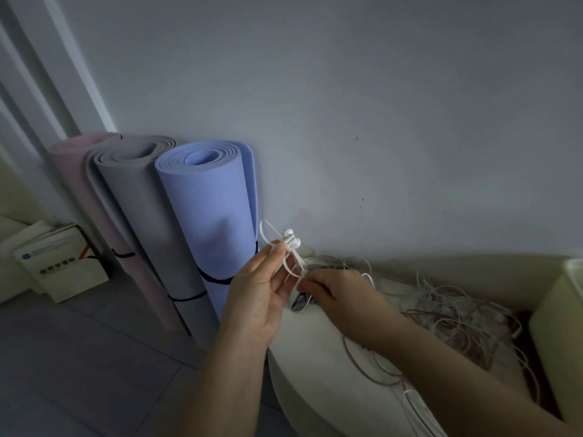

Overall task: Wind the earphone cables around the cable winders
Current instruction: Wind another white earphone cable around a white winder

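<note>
- Left hand (257, 298) pinches the white wired earphones (291, 239) between thumb and fingertips, buds raised above the cream rounded surface (315, 373)
- Right hand (339, 294) pinches their thin white cable just below
- A tangle of loose thin cables (448, 301) lies on that surface

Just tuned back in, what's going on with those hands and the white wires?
A person holds a pair of white earphones up with both hands. The left hand pinches the cable just below the earbuds; the right hand pinches its loops lower down. More cables lie tangled on the pale round surface to the right. I cannot tell whether a winder is in the grip.
</note>
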`<state>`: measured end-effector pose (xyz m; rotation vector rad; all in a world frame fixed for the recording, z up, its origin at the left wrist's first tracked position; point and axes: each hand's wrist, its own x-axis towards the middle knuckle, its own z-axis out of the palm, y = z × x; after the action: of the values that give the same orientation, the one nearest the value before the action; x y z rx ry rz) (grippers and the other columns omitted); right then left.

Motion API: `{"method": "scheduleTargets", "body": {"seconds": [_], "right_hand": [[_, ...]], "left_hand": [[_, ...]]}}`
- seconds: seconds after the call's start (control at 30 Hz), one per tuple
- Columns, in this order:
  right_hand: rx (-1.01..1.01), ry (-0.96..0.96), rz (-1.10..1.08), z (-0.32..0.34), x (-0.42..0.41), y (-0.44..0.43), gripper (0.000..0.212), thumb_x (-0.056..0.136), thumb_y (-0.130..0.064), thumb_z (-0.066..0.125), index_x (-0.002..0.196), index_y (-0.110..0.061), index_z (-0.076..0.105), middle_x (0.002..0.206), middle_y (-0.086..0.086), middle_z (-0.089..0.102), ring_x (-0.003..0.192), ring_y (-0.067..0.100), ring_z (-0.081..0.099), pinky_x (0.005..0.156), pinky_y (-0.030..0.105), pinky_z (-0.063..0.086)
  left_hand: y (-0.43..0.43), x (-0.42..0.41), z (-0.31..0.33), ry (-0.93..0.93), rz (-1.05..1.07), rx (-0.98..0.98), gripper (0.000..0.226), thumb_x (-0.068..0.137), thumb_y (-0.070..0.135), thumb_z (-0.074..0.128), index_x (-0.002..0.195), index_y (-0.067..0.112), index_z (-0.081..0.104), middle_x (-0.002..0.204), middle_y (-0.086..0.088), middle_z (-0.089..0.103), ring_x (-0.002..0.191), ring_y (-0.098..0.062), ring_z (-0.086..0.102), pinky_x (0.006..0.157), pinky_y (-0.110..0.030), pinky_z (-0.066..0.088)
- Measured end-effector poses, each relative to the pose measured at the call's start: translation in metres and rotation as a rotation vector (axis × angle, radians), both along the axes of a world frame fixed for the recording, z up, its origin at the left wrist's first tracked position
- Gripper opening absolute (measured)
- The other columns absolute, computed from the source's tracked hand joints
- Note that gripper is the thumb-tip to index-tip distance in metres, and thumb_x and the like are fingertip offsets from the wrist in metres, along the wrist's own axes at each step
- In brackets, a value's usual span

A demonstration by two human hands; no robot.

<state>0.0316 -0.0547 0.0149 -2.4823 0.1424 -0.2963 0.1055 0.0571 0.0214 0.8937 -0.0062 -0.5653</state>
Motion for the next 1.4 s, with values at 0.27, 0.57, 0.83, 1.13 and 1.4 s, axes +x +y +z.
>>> {"method": "scheduleTargets", "body": {"seconds": [0.27,0.57,0.83,1.13,1.4], "right_hand": [[-0.065,0.089,-0.026,0.005,-0.003,-0.005,0.03,0.101,-0.026,0.04,0.101,-0.012,0.067,0.083,0.003,0.063,0.073,0.017,0.056,0.068,0.03,0.044],[-0.131,0.101,0.047,-0.002,0.0,0.003,0.031,0.102,-0.022,0.037,0.109,-0.015,0.066,0.093,0.002,0.066,0.07,0.009,0.049,0.062,0.02,0.03],[-0.248,0.157,0.108,0.008,-0.004,-0.006,0.027,0.101,-0.021,0.039,0.111,-0.017,0.063,0.098,-0.002,0.064,0.064,-0.005,0.046,0.063,0.013,0.03],[-0.357,0.111,0.082,0.039,-0.021,-0.005,0.027,0.1,-0.028,0.039,0.074,-0.025,0.047,0.075,-0.004,0.053,0.065,0.012,0.049,0.059,0.023,0.037],[-0.178,-0.01,0.01,0.045,-0.025,-0.013,0.034,0.094,-0.027,0.049,0.063,-0.013,0.051,0.057,-0.001,0.047,0.053,0.014,0.042,0.054,0.034,0.038]], "left_hand": [[-0.003,-0.001,0.0,0.025,0.016,-0.018,0.031,0.076,0.015,0.065,0.106,0.008,0.068,0.105,-0.01,0.073,0.091,-0.016,0.068,0.085,-0.03,0.056],[-0.002,-0.004,0.002,-0.071,-0.023,0.074,0.037,0.067,0.023,0.065,0.102,0.011,0.07,0.094,-0.005,0.075,0.075,-0.009,0.069,0.071,-0.024,0.053],[0.003,0.003,-0.001,-0.103,-0.023,0.123,0.032,0.073,0.016,0.066,0.102,0.003,0.067,0.092,-0.009,0.074,0.084,-0.017,0.069,0.085,-0.033,0.055],[-0.003,-0.002,0.001,-0.143,-0.025,0.267,0.011,0.089,0.006,0.061,0.095,0.001,0.068,0.09,-0.016,0.069,0.081,-0.019,0.065,0.085,-0.035,0.054],[-0.003,-0.004,0.002,-0.253,-0.039,0.364,0.008,0.09,0.007,0.063,0.085,0.006,0.07,0.086,-0.013,0.071,0.075,-0.017,0.068,0.085,-0.036,0.055]]}}
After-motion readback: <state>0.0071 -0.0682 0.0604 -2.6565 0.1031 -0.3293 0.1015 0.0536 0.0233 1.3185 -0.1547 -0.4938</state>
